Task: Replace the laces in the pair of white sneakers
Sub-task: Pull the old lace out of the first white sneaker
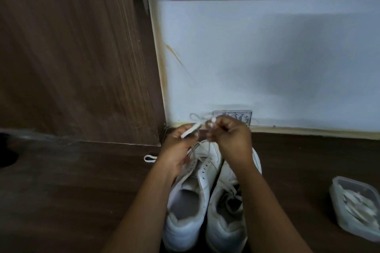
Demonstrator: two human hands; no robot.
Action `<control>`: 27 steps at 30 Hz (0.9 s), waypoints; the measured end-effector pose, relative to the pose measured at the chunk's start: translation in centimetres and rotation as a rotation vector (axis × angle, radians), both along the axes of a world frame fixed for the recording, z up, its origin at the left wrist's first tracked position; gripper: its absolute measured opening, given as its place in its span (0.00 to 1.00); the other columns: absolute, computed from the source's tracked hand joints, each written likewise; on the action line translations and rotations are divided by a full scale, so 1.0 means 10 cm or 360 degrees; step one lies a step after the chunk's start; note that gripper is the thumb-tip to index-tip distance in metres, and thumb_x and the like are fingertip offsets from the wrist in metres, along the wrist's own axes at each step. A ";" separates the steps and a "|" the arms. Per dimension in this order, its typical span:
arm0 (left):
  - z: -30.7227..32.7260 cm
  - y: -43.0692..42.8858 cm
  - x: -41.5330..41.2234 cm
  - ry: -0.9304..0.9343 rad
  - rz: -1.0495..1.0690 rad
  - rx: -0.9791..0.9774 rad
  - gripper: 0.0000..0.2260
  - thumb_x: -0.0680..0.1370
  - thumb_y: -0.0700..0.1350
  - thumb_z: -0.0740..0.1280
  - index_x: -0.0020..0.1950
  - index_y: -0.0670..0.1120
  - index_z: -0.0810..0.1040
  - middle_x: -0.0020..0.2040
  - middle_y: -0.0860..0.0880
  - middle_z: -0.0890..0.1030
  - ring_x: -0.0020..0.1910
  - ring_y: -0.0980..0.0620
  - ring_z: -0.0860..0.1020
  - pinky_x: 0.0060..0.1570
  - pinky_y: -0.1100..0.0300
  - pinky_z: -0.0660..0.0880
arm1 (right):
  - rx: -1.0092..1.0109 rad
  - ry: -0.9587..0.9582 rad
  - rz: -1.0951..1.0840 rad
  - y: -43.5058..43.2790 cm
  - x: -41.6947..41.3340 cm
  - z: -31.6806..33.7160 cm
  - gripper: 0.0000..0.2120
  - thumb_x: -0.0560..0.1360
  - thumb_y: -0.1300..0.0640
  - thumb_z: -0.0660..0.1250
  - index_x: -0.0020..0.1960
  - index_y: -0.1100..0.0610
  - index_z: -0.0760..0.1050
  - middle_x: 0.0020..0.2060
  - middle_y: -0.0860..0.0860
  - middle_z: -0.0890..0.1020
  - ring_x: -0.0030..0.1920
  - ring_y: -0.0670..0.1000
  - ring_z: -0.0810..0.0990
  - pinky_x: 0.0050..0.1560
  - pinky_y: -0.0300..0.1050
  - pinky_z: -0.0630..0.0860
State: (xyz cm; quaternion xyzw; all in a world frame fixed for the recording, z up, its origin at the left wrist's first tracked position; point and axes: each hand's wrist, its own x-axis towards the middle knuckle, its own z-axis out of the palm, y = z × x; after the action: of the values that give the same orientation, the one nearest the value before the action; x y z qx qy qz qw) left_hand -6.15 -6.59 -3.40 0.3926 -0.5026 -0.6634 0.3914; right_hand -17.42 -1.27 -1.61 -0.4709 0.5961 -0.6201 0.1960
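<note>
Above the sneakers (186,226) on dark wood (82,191), left hand (176,146) and right hand (232,137) each pinch the lace (190,131); lacing seems midway, next feeding an end through a free eyelet (203,171)

Toes of the left sneaker (185,201) and right sneaker (224,211) are hidden behind the left hand (176,148) and right hand (232,139). Curled fingers cover parts of the white lace (190,131) that both hands pinch, and blur smears its far loops. A small printed box (243,116) at the far wall is half covered by the right hand, its print unreadable. At near right, a lidded plastic container (334,195) is cut by the frame's edge, its pale contents indistinct. Both forearms run off the bottom edge.
</note>
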 end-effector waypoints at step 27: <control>-0.17 -0.13 0.11 -0.1388 -0.0371 -0.0528 0.17 0.66 0.37 0.72 0.54 0.47 0.79 0.53 0.47 0.79 0.53 0.49 0.77 0.52 0.55 0.75 | 0.1065 0.1154 0.0140 -0.15 0.11 -0.26 0.09 0.72 0.56 0.66 0.49 0.57 0.82 0.49 0.55 0.83 0.53 0.54 0.80 0.47 0.38 0.70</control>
State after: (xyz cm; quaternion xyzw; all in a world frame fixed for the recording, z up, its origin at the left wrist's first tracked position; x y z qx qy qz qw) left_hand -5.03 -7.90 -5.08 0.5074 -0.7596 -0.3873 0.1244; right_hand -16.36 -2.76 -4.22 -0.5922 0.7719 -0.1822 0.1424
